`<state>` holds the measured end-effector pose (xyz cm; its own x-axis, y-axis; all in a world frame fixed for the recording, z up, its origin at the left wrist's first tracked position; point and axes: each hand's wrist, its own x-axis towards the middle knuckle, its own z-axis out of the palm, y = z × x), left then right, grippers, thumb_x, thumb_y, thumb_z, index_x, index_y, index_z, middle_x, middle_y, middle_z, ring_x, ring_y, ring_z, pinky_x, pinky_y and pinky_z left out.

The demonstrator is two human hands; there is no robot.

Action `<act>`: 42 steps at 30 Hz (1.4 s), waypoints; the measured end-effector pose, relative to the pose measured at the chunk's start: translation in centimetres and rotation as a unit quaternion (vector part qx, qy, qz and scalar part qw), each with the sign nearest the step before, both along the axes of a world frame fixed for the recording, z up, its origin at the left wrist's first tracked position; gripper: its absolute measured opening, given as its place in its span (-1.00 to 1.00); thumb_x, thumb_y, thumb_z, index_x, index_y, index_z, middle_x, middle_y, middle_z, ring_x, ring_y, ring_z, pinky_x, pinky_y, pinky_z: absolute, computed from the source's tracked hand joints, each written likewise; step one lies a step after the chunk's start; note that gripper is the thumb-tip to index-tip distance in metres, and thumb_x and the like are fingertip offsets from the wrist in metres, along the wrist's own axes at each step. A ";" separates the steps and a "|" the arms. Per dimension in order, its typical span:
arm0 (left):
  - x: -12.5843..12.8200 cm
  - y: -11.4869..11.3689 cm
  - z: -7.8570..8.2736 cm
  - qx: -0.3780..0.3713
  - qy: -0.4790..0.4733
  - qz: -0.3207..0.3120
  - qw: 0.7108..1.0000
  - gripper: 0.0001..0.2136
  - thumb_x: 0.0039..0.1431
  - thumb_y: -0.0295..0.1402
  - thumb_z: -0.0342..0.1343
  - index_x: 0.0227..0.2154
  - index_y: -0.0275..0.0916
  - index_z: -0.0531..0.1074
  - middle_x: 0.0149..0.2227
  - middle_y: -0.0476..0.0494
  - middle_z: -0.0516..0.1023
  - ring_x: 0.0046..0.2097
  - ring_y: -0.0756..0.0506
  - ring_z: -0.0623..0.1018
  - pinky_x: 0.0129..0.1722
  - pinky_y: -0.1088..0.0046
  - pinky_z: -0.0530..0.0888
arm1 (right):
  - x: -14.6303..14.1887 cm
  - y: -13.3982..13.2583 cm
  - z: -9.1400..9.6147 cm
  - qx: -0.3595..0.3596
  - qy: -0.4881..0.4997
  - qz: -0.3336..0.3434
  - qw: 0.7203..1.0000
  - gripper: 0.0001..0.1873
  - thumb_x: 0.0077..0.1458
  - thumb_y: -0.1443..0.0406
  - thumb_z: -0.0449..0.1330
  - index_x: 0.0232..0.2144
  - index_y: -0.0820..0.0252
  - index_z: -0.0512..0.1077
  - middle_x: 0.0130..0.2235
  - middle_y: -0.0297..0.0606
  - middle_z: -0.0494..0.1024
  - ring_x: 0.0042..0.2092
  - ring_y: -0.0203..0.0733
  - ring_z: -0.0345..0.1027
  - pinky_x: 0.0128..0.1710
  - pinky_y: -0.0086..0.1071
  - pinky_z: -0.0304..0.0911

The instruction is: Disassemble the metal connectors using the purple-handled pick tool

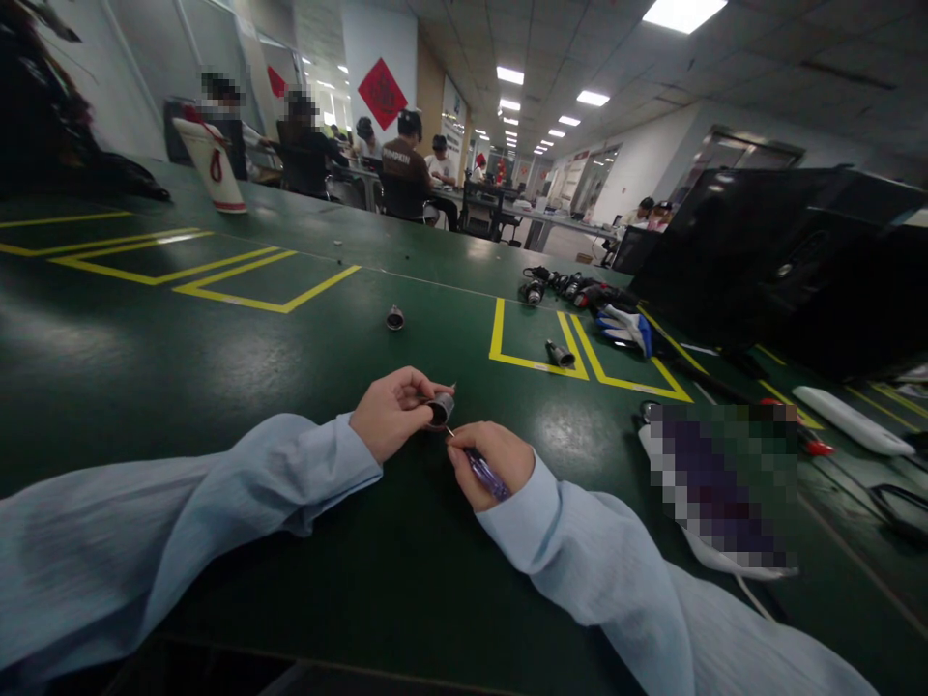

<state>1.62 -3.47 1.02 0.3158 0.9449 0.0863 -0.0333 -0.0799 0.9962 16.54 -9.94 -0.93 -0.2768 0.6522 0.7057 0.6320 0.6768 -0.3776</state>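
Between the thumb and fingers of my left hand [395, 414] is a small round metal fitting [440, 410], its dark hollow end turned toward me. My right hand [493, 462] is closed round a screwdriver with a clear purple handle [487, 476]. The thin shaft points up and left to the fitting's rim; whether its tip touches inside I cannot tell. Beyond my hands a similar metal piece [394, 318] stands on the green table [304, 353]. Another metal fitting [561, 354] lies on its side within a yellow taped outline to the right.
At the right back lie cables with metal connectors [535, 292] and a blue and white glove [624, 331]. A blurred-out device [717, 493] and a white bar [852, 420] lie on the right. A paper cup [214, 166] stands at the far left. People sit at tables beyond.
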 end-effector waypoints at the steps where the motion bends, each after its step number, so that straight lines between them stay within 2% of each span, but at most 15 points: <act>1: 0.0 0.0 0.1 -0.002 0.001 0.001 1.000 -0.80 -0.27 -0.57 0.10 -0.52 -0.31 0.20 -0.29 -0.20 0.52 -0.27 -0.10 0.53 -0.38 0.36 0.52 | 0.0 0.0 0.0 -0.005 0.000 0.002 1.000 -0.93 -0.02 0.37 0.05 -0.44 0.18 0.33 -0.43 -0.25 0.50 -0.38 -0.27 0.37 -0.33 -0.42 0.30; 6: 0.1 -0.1 0.1 -0.006 0.001 -0.005 1.000 -0.80 -0.26 -0.56 0.10 -0.52 -0.31 0.20 -0.30 -0.19 0.51 -0.29 -0.08 0.53 -0.40 0.38 0.53 | -0.1 -0.4 0.5 -0.020 0.011 0.004 1.000 -0.93 -0.02 0.37 0.06 -0.43 0.18 0.35 -0.44 -0.25 0.50 -0.38 -0.26 0.37 -0.33 -0.40 0.29; 9: 0.0 0.1 -0.1 -0.016 -0.002 -0.008 1.000 -0.79 -0.25 -0.55 0.12 -0.50 -0.31 0.21 -0.27 -0.19 0.50 -0.29 -0.08 0.53 -0.40 0.37 0.53 | 0.2 -0.9 1.3 -0.010 0.028 -0.004 1.000 -0.92 -0.03 0.37 0.06 -0.50 0.19 0.34 -0.52 -0.30 0.46 -0.46 -0.31 0.33 -0.41 -0.45 0.25; 11: 0.0 0.2 -0.3 -0.019 -0.006 -0.009 1.000 -0.78 -0.24 -0.54 0.14 -0.49 -0.32 0.22 -0.25 -0.20 0.49 -0.25 -0.10 0.52 -0.37 0.36 0.54 | 0.6 -1.1 1.7 -0.006 0.051 -0.020 0.998 -0.82 0.00 0.34 0.05 -0.61 0.19 0.31 -0.61 -0.35 0.39 -0.56 -0.35 0.25 -0.51 -0.47 0.19; 13: -0.2 0.3 -0.4 -0.017 -0.009 -0.013 1.000 -0.78 -0.22 -0.53 0.15 -0.47 -0.33 0.23 -0.23 -0.20 0.48 -0.22 -0.11 0.52 -0.34 0.33 0.54 | 1.0 -1.2 1.9 -0.033 0.099 -0.049 0.993 -0.69 0.05 0.30 0.02 -0.71 0.18 0.26 -0.70 -0.39 0.30 -0.63 -0.37 0.18 -0.57 -0.46 0.13; 16: -0.3 0.4 -0.5 -0.014 -0.004 -0.024 1.000 -0.79 -0.19 -0.52 0.14 -0.44 -0.33 0.25 -0.21 -0.20 0.47 -0.20 -0.12 0.51 -0.31 0.28 0.54 | 1.2 -1.1 1.9 -0.113 0.201 -0.073 0.970 -0.55 0.08 0.21 -0.01 -0.80 0.17 0.17 -0.77 -0.42 0.20 -0.67 -0.38 0.13 -0.60 -0.44 0.12; 19: -0.4 0.4 -0.6 -0.011 0.000 -0.026 1.000 -0.80 -0.18 -0.53 0.13 -0.43 -0.34 0.26 -0.20 -0.21 0.46 -0.21 -0.11 0.51 -0.29 0.26 0.54 | 0.9 -0.9 1.9 -0.164 0.290 -0.069 0.940 -0.55 0.06 0.15 0.02 -0.79 0.16 0.18 -0.80 -0.46 0.17 -0.71 -0.40 0.09 -0.66 -0.46 0.09; 22: -0.4 0.4 -0.6 -0.007 0.018 -0.030 0.999 -0.81 -0.18 -0.55 0.11 -0.43 -0.34 0.26 -0.18 -0.23 0.46 -0.20 -0.11 0.52 -0.26 0.25 0.53 | 0.5 -0.9 2.1 -0.179 0.334 -0.073 0.923 -0.57 0.04 0.12 0.04 -0.77 0.16 0.21 -0.82 -0.49 0.16 -0.74 -0.41 0.07 -0.71 -0.47 0.06; 25: -0.4 0.2 -0.4 0.040 0.075 -0.045 0.995 -0.82 -0.15 -0.56 0.07 -0.40 -0.34 0.29 -0.14 -0.25 0.45 -0.13 -0.12 0.49 -0.18 0.27 0.49 | 0.6 -0.6 2.4 -0.163 0.363 -0.080 0.914 -0.57 0.03 0.12 0.06 -0.78 0.16 0.20 -0.81 -0.49 0.16 -0.74 -0.41 0.06 -0.72 -0.48 0.04; 28: -0.4 -0.3 -0.2 0.133 0.176 -0.049 0.974 -0.81 -0.09 -0.53 0.02 -0.33 -0.32 0.33 -0.12 -0.23 0.44 -0.16 -0.12 0.50 -0.23 0.31 0.49 | 1.1 0.0 2.3 -0.154 0.395 -0.097 0.901 -0.58 0.02 0.12 0.07 -0.76 0.18 0.21 -0.80 -0.48 0.19 -0.72 -0.41 0.07 -0.69 -0.48 0.02; 31: -0.4 -0.9 0.0 0.230 0.294 -0.035 0.927 -0.78 -0.06 -0.48 0.00 -0.29 -0.28 0.37 -0.23 -0.15 0.48 -0.28 -0.11 0.51 -0.34 0.35 0.49 | 1.6 0.6 2.0 -0.160 0.431 -0.105 0.882 -0.61 -0.01 0.10 0.09 -0.73 0.19 0.23 -0.77 -0.47 0.24 -0.69 -0.40 0.11 -0.66 -0.48 0.04; 33: -0.4 -1.1 0.1 0.278 0.340 -0.028 0.898 -0.78 -0.06 -0.47 -0.01 -0.29 -0.26 0.39 -0.30 -0.12 0.49 -0.31 -0.10 0.50 -0.36 0.37 0.47 | 1.8 0.9 1.8 -0.153 0.449 -0.098 0.875 -0.63 -0.02 0.10 0.11 -0.70 0.20 0.24 -0.75 -0.47 0.26 -0.68 -0.40 0.12 -0.66 -0.48 0.05; 37: -0.3 -1.2 0.2 0.322 0.360 -0.037 0.875 -0.76 -0.08 -0.47 -0.02 -0.29 -0.27 0.40 -0.30 -0.12 0.49 -0.31 -0.09 0.48 -0.35 0.40 0.44 | 1.9 1.4 1.6 -0.130 0.451 -0.097 0.878 -0.68 -0.02 0.13 0.12 -0.65 0.21 0.28 -0.72 -0.47 0.28 -0.67 -0.40 0.14 -0.66 -0.49 0.09; 39: -0.4 -1.2 0.2 0.336 0.361 -0.041 0.869 -0.74 -0.09 -0.48 -0.03 -0.28 -0.27 0.39 -0.30 -0.12 0.48 -0.30 -0.08 0.47 -0.31 0.40 0.43 | 1.8 1.6 2.1 -0.142 0.463 -0.095 0.870 -0.72 -0.03 0.14 0.14 -0.59 0.22 0.32 -0.67 -0.43 0.37 -0.63 -0.39 0.21 -0.62 -0.49 0.16; 42: -0.6 -1.2 0.1 0.351 0.358 -0.042 0.864 -0.74 -0.10 -0.49 -0.04 -0.28 -0.27 0.38 -0.30 -0.12 0.48 -0.29 -0.08 0.47 -0.29 0.41 0.41 | 1.2 1.2 3.7 -0.213 0.498 -0.018 0.841 -0.74 0.00 0.10 0.11 -0.40 0.19 0.34 -0.49 -0.31 0.53 -0.51 -0.30 0.38 -0.51 -0.41 0.30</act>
<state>1.02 -4.63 1.08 0.5912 0.7100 0.3826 0.5366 -0.7004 0.4707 17.73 -8.77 2.76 0.3380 0.8995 0.2768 -0.1235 0.3340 -0.9345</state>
